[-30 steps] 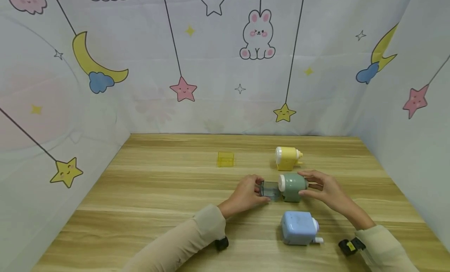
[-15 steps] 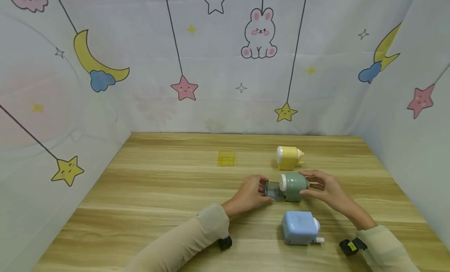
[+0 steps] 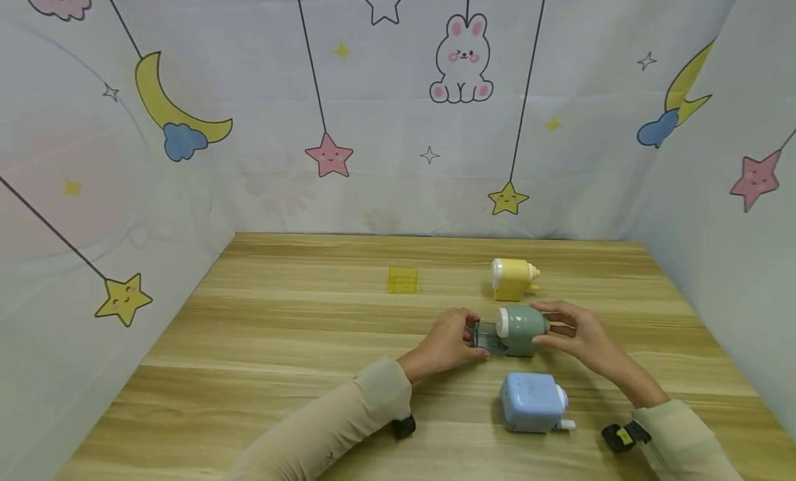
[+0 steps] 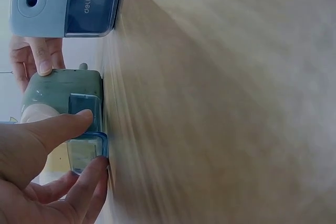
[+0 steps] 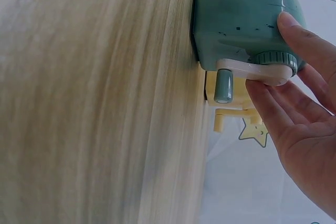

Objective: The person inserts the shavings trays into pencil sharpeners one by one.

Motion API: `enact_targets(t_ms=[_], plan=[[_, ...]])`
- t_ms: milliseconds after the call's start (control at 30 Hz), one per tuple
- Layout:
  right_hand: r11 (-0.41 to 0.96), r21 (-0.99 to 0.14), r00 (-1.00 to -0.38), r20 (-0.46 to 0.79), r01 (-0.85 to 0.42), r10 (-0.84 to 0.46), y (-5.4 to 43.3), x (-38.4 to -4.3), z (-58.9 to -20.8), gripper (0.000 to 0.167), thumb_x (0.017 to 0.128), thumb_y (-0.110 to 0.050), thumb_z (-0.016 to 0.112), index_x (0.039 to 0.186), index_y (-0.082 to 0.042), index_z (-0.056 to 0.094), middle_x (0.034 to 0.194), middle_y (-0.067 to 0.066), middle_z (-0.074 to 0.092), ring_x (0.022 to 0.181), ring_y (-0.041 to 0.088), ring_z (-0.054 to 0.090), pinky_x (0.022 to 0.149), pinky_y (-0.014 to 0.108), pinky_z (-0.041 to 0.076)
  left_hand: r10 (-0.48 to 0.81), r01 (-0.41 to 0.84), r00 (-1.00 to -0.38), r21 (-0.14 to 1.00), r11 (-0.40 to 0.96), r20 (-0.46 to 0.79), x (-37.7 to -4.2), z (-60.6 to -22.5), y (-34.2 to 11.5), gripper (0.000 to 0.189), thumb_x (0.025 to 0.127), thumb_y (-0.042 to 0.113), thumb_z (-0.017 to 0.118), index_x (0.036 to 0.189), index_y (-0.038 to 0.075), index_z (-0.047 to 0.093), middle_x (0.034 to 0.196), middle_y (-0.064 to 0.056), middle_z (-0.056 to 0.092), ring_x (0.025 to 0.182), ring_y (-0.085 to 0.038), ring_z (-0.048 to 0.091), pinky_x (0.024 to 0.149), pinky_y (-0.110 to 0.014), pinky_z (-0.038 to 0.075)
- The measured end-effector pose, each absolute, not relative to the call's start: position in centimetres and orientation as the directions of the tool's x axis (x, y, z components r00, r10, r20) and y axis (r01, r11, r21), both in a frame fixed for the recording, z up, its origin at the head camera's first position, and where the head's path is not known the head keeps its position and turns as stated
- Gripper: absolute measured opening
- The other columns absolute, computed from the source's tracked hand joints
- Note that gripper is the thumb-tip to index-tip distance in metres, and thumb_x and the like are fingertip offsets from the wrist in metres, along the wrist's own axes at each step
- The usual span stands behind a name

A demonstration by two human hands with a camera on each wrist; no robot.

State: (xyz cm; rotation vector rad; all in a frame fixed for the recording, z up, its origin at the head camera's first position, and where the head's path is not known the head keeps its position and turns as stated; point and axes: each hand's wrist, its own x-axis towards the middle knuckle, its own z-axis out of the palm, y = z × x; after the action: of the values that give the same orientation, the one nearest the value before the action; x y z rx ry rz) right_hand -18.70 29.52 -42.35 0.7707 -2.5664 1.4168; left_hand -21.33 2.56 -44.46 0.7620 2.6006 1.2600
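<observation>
A green crank pencil sharpener (image 3: 524,330) stands on the table between both hands. Its clear bluish shavings drawer (image 4: 81,153) sticks partway out of the left side. My left hand (image 3: 446,343) pinches that drawer between thumb and fingers. At the crank end, my right hand (image 3: 578,334) holds the sharpener, thumb on the body and fingers by the white crank arm (image 5: 252,70). Nearer the front edge is a blue pencil sharpener (image 3: 532,402) with its own dark drawer (image 4: 93,3) in place. Behind the green one stands a yellow pencil sharpener (image 3: 511,279).
A clear yellow drawer (image 3: 403,280) lies on the wooden table (image 3: 298,280), left of the yellow sharpener. Patterned cloth walls (image 3: 385,197) border the table at the back and both sides.
My left hand has moved slightly right, and the clear drawer sits deeper in the green sharpener. The right hand keeps its hold with little movement. The head view has shifted slightly.
</observation>
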Motion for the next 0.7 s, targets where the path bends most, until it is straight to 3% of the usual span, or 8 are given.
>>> enact_targets(t_ms=[700], plan=[[0.43,-0.754,-0.856,0.343,-0.496,-0.386,29.53,-18.75,-42.29,0.054,0.082,0.002,0.079,0.13,0.011,0.057,0.129,0.027,0.059,0.107,0.006,0.062,0.087,0.021,0.054,0.493,0.372,-0.866,0.773,0.514,0.09,-21.34,-44.49,2.59,0.057,0.078,0.017,0.088,0.122,-0.004,0.058,0.109,-0.011,0.059,0.087,-0.012,0.06,0.073,-0.016,0.051]])
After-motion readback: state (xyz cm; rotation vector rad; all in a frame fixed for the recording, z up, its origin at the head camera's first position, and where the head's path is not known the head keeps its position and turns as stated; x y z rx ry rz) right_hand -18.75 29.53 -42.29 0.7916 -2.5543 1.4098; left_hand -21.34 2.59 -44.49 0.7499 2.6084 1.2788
